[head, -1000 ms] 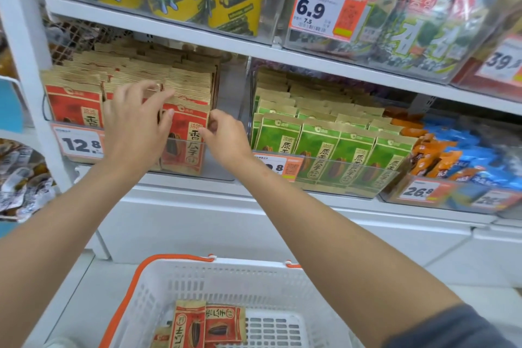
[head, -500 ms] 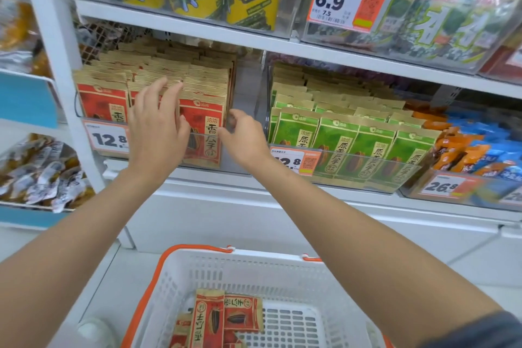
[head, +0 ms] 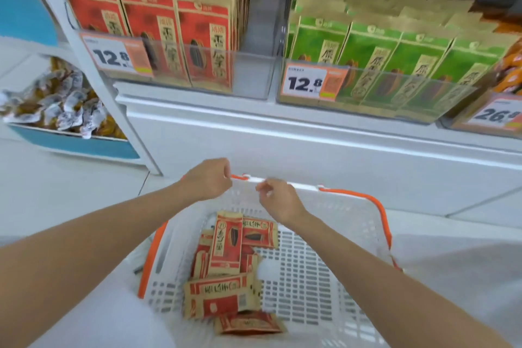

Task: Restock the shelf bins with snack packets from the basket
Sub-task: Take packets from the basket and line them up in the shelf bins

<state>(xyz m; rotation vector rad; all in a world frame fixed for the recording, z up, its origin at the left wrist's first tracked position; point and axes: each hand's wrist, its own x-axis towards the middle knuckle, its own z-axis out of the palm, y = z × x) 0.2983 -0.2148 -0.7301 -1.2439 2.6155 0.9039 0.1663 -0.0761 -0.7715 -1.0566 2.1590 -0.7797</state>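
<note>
I've got both hands over the far rim of the white basket (head: 350, 206), near each other but not touching. Left hand (head: 207, 179): grip loosely curled, nothing in it. Right hand (head: 279, 200): same, fingers loosely bent, empty. Red snack packets (head: 226, 246) lie jumbled in the basket below my wrists. On the shelf above, the clear bin (head: 248, 73) holds upright red packets, with green packets (head: 367, 45) in the next bin to its right.
</note>
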